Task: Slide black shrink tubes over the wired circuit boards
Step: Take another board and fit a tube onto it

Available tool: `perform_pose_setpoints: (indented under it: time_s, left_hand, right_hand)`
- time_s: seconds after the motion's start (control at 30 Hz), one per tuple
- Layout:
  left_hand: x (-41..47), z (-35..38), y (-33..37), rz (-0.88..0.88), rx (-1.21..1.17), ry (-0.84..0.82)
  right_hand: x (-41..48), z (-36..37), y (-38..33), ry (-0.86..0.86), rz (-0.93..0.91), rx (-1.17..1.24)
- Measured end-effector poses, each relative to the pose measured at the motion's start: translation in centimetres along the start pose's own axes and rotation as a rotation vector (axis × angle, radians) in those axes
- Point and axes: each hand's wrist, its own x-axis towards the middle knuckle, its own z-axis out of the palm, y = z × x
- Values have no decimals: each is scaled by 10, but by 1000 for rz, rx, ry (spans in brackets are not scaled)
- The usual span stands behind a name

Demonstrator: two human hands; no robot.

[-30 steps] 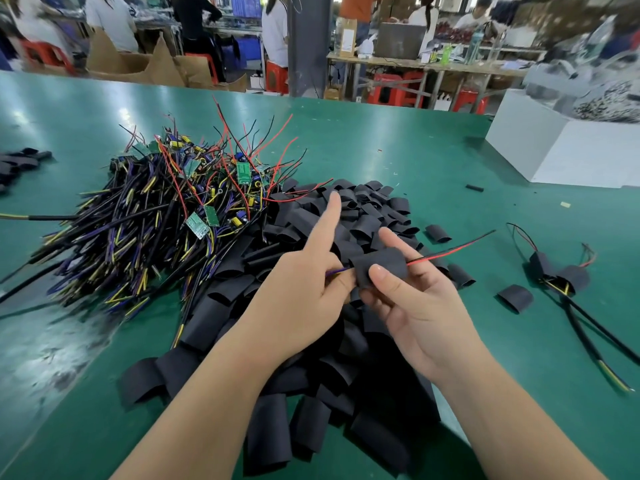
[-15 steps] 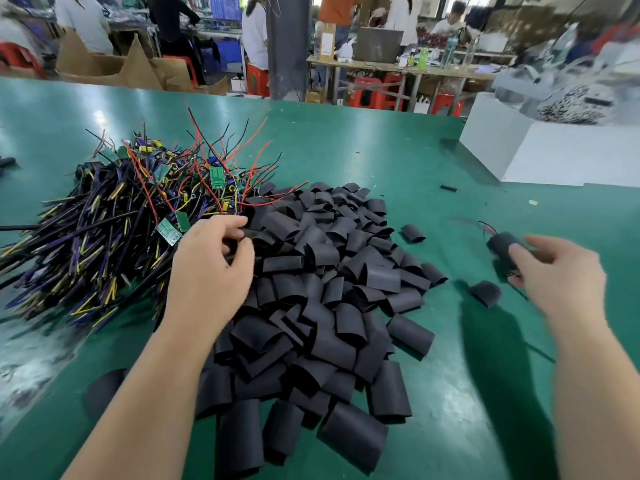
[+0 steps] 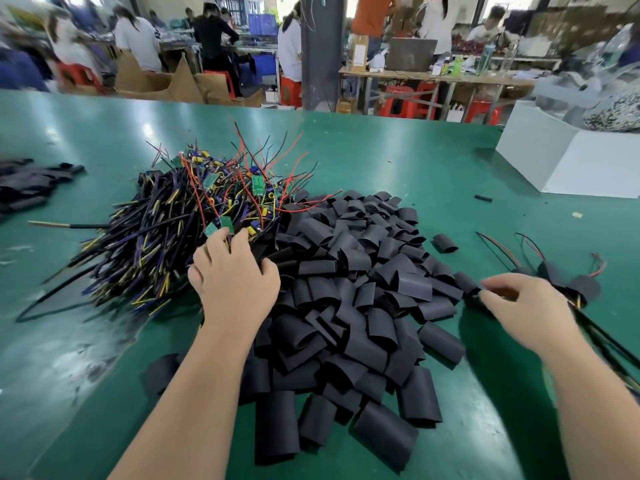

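A tangle of wired circuit boards (image 3: 194, 216), with small green boards and red, black, yellow and purple leads, lies left of centre. Beside it spreads a heap of flat black shrink tubes (image 3: 349, 289). My left hand (image 3: 232, 278) rests on the seam between the two piles, its fingertips dug in among the wires by a green board (image 3: 225, 223). Whether they pinch anything is hidden. My right hand (image 3: 523, 306) hovers at the right with fingers loosely apart and nothing in it, just left of a few sleeved boards (image 3: 571, 285) with trailing wires.
A white box (image 3: 568, 161) stands at the back right of the green table (image 3: 381, 161). More black tubes (image 3: 24, 188) lie at the far left edge. Single stray tubes (image 3: 445, 242) sit right of the heap. People work at benches behind the table.
My right hand has let go of the sleeved board on the right and drawn back toward the heap. My left hand has shifted up onto the wired boards.
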Motion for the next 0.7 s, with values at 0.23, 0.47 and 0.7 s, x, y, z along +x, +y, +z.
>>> perform_pose_setpoints:
  time_s: [0.23, 0.47, 0.7]
  left_hand:
    - [13, -2, -9, 52, -180, 71]
    - [44, -8, -18, -43, 8, 123]
    - [51, -11, -21, 68, 86, 168]
  right_hand:
    - [-11, 1, -16, -83, -117, 235]
    - [-16, 0, -22, -37, -47, 372]
    - [-19, 3, -27, -56, -77, 354]
